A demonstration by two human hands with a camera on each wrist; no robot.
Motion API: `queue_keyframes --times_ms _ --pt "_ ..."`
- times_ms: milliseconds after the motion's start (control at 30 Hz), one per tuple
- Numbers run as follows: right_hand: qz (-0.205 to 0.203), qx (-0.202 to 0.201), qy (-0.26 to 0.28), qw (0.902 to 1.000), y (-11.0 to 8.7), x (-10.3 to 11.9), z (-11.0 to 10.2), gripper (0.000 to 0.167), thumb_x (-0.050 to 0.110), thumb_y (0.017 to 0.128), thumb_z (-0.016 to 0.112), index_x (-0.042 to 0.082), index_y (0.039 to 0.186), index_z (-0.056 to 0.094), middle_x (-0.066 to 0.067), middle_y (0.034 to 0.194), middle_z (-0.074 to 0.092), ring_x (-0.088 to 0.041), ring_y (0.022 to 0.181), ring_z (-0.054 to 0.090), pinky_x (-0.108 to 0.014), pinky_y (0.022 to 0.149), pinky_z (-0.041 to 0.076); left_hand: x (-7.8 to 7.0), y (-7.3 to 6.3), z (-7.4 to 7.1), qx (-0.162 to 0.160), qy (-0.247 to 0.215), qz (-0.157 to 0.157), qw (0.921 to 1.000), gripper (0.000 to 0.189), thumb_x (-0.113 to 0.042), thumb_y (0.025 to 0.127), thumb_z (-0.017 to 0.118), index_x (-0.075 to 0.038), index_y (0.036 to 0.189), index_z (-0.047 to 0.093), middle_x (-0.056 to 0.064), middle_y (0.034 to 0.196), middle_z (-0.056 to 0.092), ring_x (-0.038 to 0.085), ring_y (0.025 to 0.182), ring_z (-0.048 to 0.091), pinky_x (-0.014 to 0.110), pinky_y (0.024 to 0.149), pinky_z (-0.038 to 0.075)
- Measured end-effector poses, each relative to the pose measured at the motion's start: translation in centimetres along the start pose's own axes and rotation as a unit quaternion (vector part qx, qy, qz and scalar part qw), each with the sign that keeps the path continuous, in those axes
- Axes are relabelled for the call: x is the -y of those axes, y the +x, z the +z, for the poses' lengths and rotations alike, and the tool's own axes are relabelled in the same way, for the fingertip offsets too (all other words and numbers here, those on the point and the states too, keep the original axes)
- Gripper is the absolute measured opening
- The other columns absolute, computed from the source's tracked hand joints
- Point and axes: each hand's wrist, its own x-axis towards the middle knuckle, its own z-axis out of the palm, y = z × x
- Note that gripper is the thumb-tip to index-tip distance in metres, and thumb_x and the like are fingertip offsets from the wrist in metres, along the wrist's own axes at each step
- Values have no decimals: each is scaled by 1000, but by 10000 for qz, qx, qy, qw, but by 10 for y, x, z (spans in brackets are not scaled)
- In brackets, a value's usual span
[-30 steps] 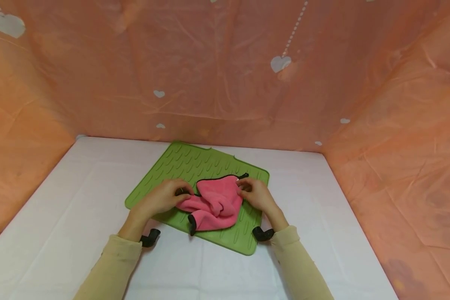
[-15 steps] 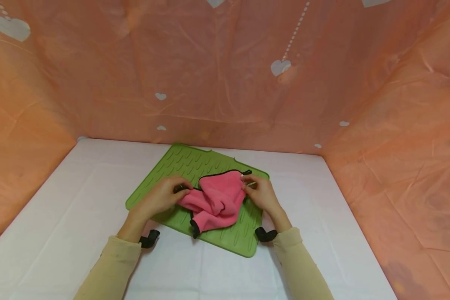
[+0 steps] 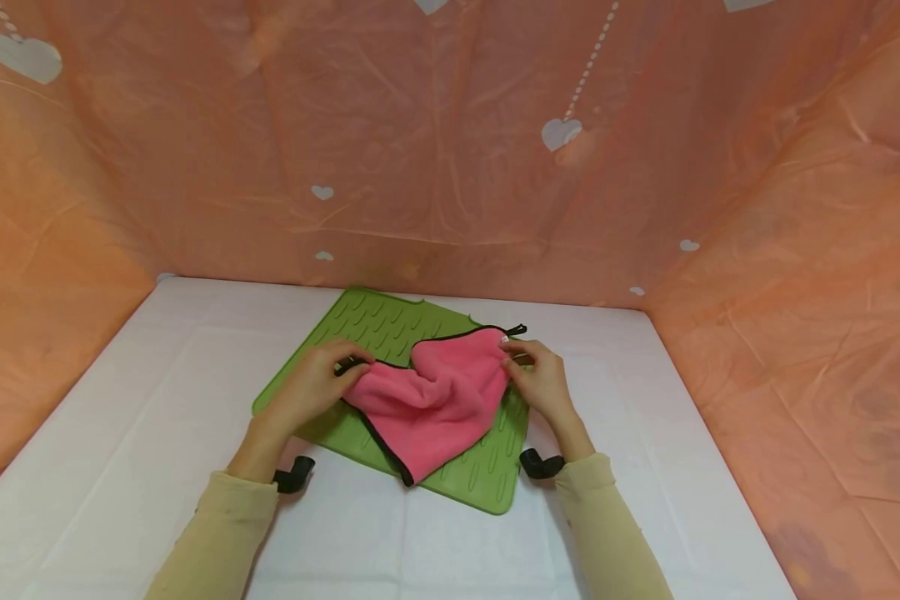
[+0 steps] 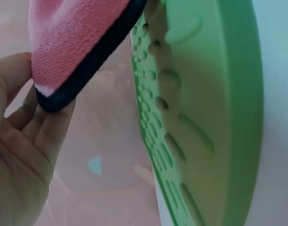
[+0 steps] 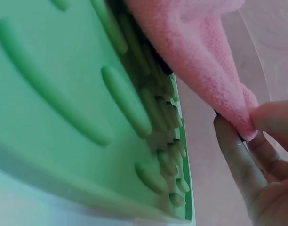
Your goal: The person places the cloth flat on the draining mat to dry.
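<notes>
A fluffy pink cloth (image 3: 450,408) with black edging is spread between my two hands over a green ridged mat (image 3: 487,479). My left hand (image 3: 318,379) pinches its left corner between thumb and fingers; the left wrist view shows that black-trimmed corner (image 4: 71,56) raised off the mat. At the far right corner, beside a black loop (image 3: 517,330) and small white tag, my right hand (image 3: 543,379) pinches the cloth. In the right wrist view the cloth (image 5: 200,61) is gathered to a point at the thumb and fingertips. One corner hangs toward the mat's front edge.
The mat lies slanted on a white-covered table (image 3: 390,550). An orange curtain (image 3: 435,167) with white hearts encloses the back and sides. Black wrist mounts (image 3: 295,475) sit under both wrists.
Both hands have moved apart and slightly away from me, drawing the cloth from a twisted bundle into a wider shape. Its near folds have opened into one hanging corner.
</notes>
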Motion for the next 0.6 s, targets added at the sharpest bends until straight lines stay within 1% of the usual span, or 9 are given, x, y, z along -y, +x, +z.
queue_keyframes --times_ms 67,133,267,400,533,600 --pt "9 -88 -13 10000 0 -2 -1 27 -3 90 74 0 117 76 -19 108 73 -37 96 74 -24 75 55 2 0 -1 -74 7 14 10000 12 -3 95 74 -4 107 77 11 105 72 30 101 67 48 87 55" --pt "30 -141 -28 9999 0 -3 -3 26 -3 90 74 0 116 76 -19 108 73 -37 96 74 -22 75 55 3 0 -3 -161 28 39 9999 11 -3 95 75 -4 106 77 11 105 73 30 100 67 48 86 55" --pt "38 -245 -71 9997 0 -5 -5 26 -4 90 74 0 115 77 -19 109 73 -36 95 74 -22 77 53 7 -1 -6 -285 70 2 9996 11 -3 95 75 -4 106 77 9 102 73 28 96 67 47 84 55" --pt "-12 -381 -81 9992 0 -7 -7 25 -4 90 75 -1 114 77 -19 109 73 -37 92 74 -20 75 52 11 -2 -11 -351 122 -96 9993 12 -3 95 74 -4 107 77 10 102 72 29 96 68 48 84 55" --pt "-73 -482 -125 9987 1 -10 -10 24 -3 90 75 -3 114 76 -21 109 72 -38 92 74 -19 74 51 12 -4 -18 -444 192 -116 9988 11 -4 95 74 -4 106 77 11 103 72 30 97 68 49 84 55" --pt "-32 -487 -210 9986 1 -12 -13 24 -4 90 74 -3 114 76 -21 109 72 -38 92 73 -19 75 52 13 -5 -22 -517 221 -102 9984 11 -3 95 74 -3 106 77 11 102 71 31 96 68 49 83 56"
